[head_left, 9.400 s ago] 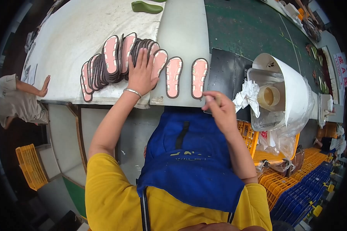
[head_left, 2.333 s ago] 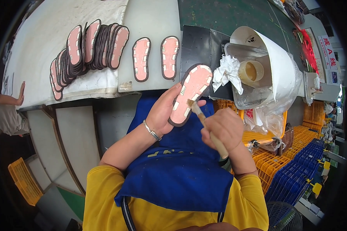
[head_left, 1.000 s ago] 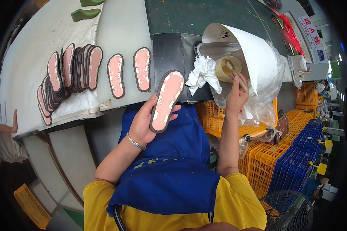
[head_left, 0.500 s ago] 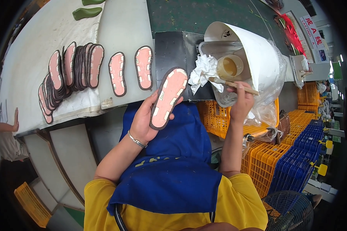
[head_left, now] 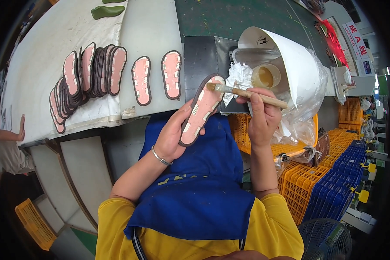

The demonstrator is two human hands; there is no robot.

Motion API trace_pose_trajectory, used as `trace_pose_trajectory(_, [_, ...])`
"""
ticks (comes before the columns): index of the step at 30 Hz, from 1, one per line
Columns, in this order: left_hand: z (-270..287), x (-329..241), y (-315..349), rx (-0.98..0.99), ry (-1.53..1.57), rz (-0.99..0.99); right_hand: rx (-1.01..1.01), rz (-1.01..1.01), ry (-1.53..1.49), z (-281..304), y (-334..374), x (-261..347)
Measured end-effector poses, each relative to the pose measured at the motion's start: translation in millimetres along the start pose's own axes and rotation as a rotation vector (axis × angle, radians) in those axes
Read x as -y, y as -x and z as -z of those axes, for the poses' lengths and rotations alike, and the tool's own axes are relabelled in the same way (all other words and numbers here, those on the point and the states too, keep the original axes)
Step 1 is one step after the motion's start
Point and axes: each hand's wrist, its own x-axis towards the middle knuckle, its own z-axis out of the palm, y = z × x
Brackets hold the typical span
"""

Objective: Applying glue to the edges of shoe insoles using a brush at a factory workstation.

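Observation:
My left hand (head_left: 170, 138) grips a pink insole (head_left: 198, 116) with a dark edge and pale tabs around its rim, tilted over my lap. My right hand (head_left: 264, 119) holds a wooden-handled brush (head_left: 247, 93) with its bristles at the insole's upper end; whether they press on it I cannot tell. Beyond the brush, a cup (head_left: 273, 72) of amber liquid sits inside a curved white sheet (head_left: 297, 69). Crumpled white tissue (head_left: 237, 81) lies beside that cup. Two more insoles (head_left: 141, 81) (head_left: 171, 74) lie apart, pink side up, on the table at the left.
Farther left stand rows of stacked insoles (head_left: 89, 71). Green shoe lasts (head_left: 108, 11) lie at the back left. Below the white sheet is a yellow crate (head_left: 239, 130); more yellow and blue crates (head_left: 329, 195) stand at the right, near a fan (head_left: 326, 238). Another person's hand (head_left: 21, 128) shows at the far left.
My right hand has brought the brush from beside the cup and tissue leftward over the insole's upper end. My left hand keeps its hold on the insole. The whole view has shifted slightly.

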Motion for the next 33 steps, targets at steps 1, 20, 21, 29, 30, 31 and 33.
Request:
trace_pose_trajectory(1, [-5.6,-1.4,1.1,-0.037,-0.017,-0.007,0.009,0.023,0.08,0.3,-1.5,0.3])
trace_pose_trajectory(20, [1.0,-0.9,3.5,-0.051,-0.071,-0.015,0.012,-0.039,-0.161,-5.4,6.5,10.7])
trace_pose_trajectory(21, [-0.4,-1.2,4.0,-0.053,-0.071,-0.015,0.003,-0.039,-0.185,-7.7,6.2,11.6])
trace_pose_trajectory(29, [-6.3,-1.9,3.4,-0.071,-0.11,-0.015,-0.022,0.336,0.343,-10.4,4.5,9.2])
trace_pose_trajectory(30, [-5.8,-1.9,3.4,-0.072,-0.11,-0.014,0.028,0.385,0.448,-11.4,5.6,18.4])
trace_pose_trajectory(31, [-5.2,-1.3,3.6,-0.077,-0.111,-0.026,0.078,0.434,0.553,-12.6,7.3,24.8])
trace_pose_trajectory(33, [-3.9,-0.2,4.0,-0.083,-0.113,-0.037,0.129,0.457,0.468,-15.6,9.3,23.5])
